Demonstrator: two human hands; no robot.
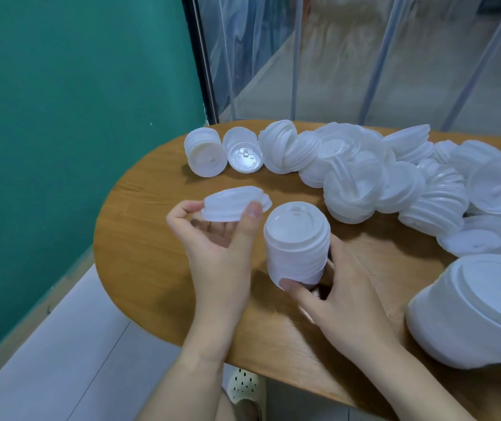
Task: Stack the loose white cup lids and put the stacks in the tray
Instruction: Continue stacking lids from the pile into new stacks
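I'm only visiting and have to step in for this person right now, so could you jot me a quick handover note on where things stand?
Left hand: pinches a few nested lids, held up beside the stack.
Right hand: grips the upright stack near its base, on the table.
Done: two short stacks lie on their sides at the far edge.
Left: add the held lids to the stack, then work through the big loose pile across the right of the table. A white container sits near right; I cannot tell if it is the tray, and no stack is seen in it.
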